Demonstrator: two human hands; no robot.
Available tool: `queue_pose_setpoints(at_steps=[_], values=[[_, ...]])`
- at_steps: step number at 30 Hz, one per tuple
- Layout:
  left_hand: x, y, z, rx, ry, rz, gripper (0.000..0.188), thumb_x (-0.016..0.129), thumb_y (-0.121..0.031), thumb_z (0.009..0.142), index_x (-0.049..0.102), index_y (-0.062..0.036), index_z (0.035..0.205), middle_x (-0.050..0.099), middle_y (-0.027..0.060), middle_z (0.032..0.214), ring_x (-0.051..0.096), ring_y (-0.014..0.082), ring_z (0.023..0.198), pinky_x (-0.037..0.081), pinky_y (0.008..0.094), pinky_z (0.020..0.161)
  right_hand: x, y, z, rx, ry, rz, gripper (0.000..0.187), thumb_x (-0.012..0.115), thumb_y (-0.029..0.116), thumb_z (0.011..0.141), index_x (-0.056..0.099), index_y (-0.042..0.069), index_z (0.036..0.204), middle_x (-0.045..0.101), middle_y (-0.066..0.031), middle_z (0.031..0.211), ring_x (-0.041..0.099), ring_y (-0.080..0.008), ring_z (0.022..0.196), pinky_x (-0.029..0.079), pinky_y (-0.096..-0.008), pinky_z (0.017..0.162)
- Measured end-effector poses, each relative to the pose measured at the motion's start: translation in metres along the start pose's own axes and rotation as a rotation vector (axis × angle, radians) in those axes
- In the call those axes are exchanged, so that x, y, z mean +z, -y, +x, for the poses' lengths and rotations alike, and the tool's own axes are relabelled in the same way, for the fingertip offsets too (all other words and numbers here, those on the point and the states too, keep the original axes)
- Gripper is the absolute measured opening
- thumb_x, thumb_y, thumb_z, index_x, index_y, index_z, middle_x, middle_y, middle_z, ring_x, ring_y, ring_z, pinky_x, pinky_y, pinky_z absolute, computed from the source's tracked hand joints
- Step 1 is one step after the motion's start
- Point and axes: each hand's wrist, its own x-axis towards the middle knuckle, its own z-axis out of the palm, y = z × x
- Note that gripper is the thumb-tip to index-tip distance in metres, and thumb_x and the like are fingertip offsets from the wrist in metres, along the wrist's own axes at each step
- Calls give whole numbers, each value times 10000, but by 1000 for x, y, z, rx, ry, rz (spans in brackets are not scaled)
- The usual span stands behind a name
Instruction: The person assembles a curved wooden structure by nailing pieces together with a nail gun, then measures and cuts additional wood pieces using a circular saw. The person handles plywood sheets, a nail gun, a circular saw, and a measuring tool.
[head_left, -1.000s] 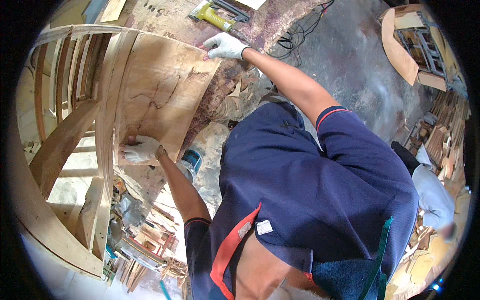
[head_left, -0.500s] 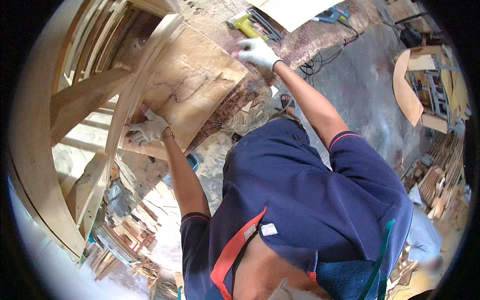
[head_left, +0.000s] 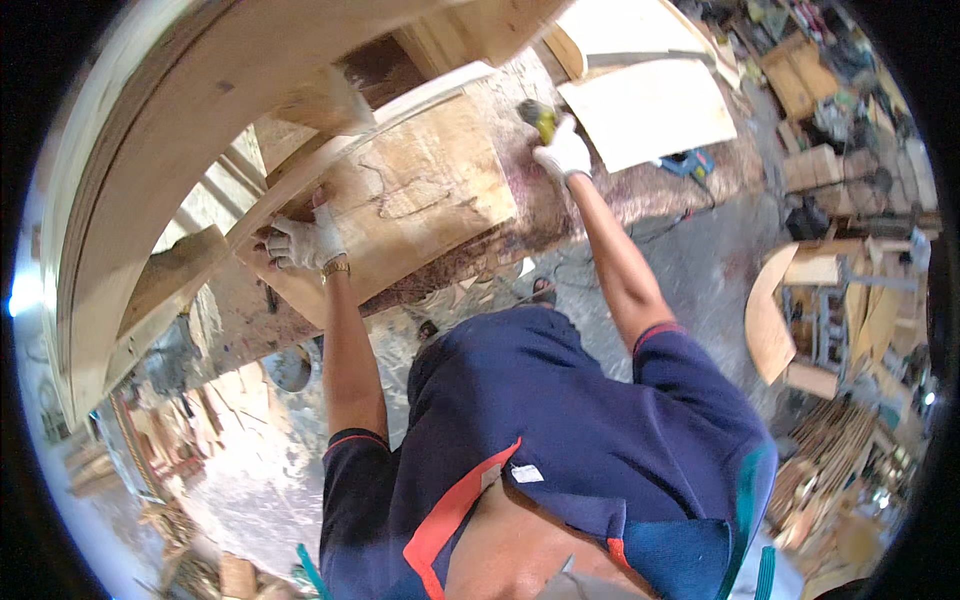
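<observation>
Left hand at the panel's left end, right hand on a yellow-green tool

Wooden panel (head_left: pixel 430 185) lies on the workbench (head_left: pixel 735 180), on the far side of the person and somewhat left. Its far edge runs along the rail of a large curved wooden frame (head_left: pixel 160 140); dark, wavy marks cross its middle. Gloved left hand (head_left: pixel 305 243) sits at the panel's left end, where panel and rail meet. Fingers reach left toward the rail's edge, thumb apart on the far side. Most of the panel stretches away to the right of this grip. Whether these fingers clamp the wood, cannot tell. Metal band (head_left: pixel 336 266) round the left wrist.

Gloved right hand (head_left: pixel 563 155) is beyond the panel's right edge, apart from it, gripping the yellow-green tool (head_left: pixel 543 121); fingers blurred. Tool's dark end sticks out to the far left of the hand. Pale board (head_left: pixel 650 112) just to the right; blue power tool (head_left: pixel 688 163) by its near edge. Farther right, off the bench, a curved wooden piece (head_left: pixel 768 318)
</observation>
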Motion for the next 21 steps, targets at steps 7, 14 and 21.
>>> queue_pose_setpoints(at_steps=[7,14,21], values=[[23,14,-2,40,-135,112,1194,508,-954,691,365,-117,1531,247,362,1589,385,557,1358,362,664,1017,-114,68,-99,-88,226,742,291,764,182,873,715,12,1105,753,-71,885,683,-162,760,552,-322,720],[9,0,-7,31,-77,66,1289,487,-983,659,312,-95,1577,194,355,1612,327,561,1398,325,661,1051,-70,106,-69,-397,-73,720,328,760,35,810,700,-52,1120,758,-151,1031,713,-180,937,557,-329,828],[16,2,-4,-3,-114,-64,1304,518,-989,616,310,-140,1584,214,375,1591,299,555,1398,280,701,1047,-63,108,-58,-474,-111,628,312,740,44,820,698,-62,1110,757,-163,1048,719,-200,949,558,-341,840]])
